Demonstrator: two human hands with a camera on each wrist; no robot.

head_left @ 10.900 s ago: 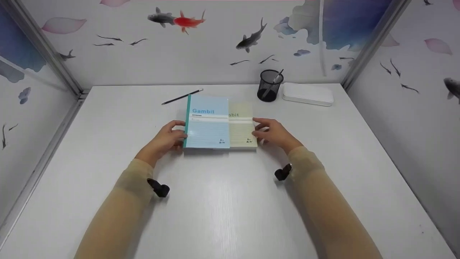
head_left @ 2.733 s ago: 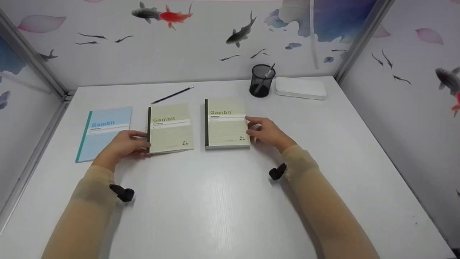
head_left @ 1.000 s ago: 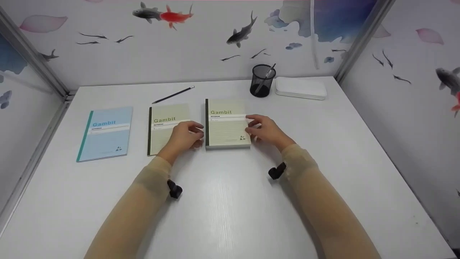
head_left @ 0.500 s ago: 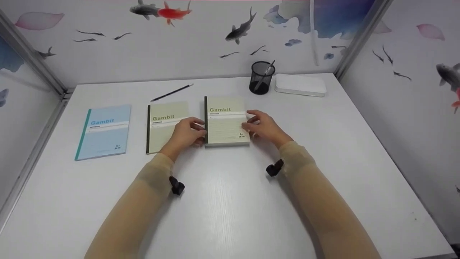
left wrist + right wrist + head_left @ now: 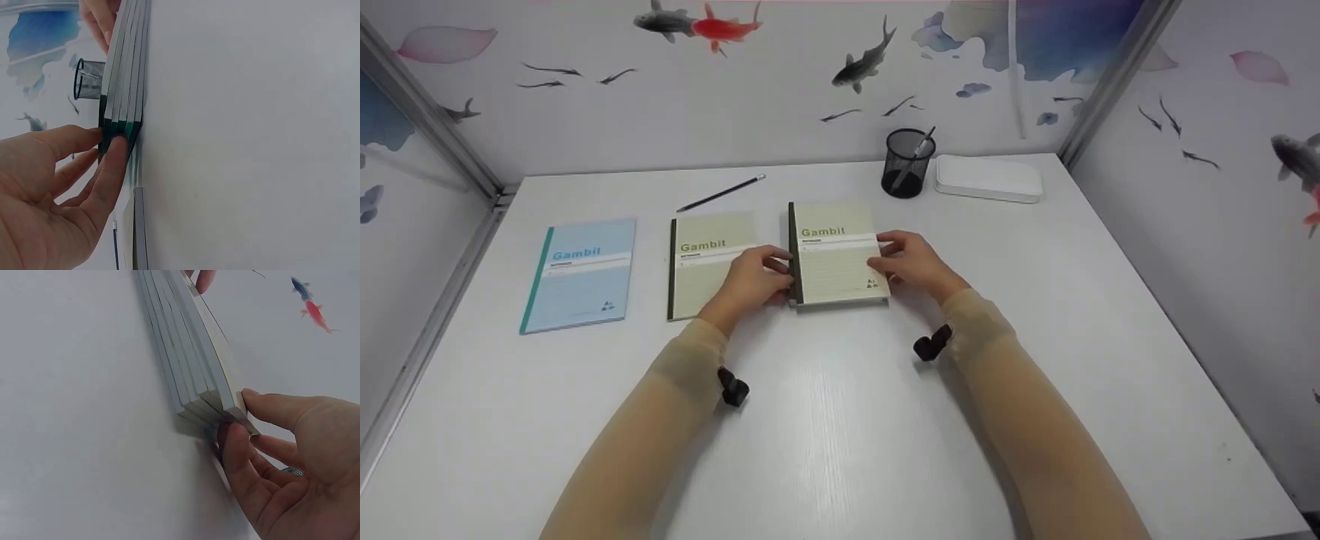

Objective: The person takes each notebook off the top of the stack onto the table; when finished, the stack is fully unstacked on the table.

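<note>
In the head view, a stack of notebooks (image 5: 840, 262) with a pale green "Gambit" cover on top lies mid-table between both hands. My right hand (image 5: 919, 262) pinches the top notebook (image 5: 230, 379) by its right edge, thumb on the cover and fingers underneath. That notebook sits slightly askew, overhanging the ones below. At the dark spine side, my left hand (image 5: 751, 281) grips the stack (image 5: 125, 73), thumb at the top cover's edge and a finger against the spines. Its wrist partly covers a single green notebook (image 5: 705, 240). Further left lies a blue notebook (image 5: 585, 277).
A pencil (image 5: 720, 193) lies behind the single notebooks. At the back stands a black mesh cup (image 5: 906, 165) with a pen in it, beside a white flat case (image 5: 988, 178). Printed walls (image 5: 585, 127) border the white table (image 5: 825, 435).
The blue notebook and one green notebook now lie separately on the left. My left hand has gone from the green notebook to the stack's spine. The top notebook has slid slightly right.
</note>
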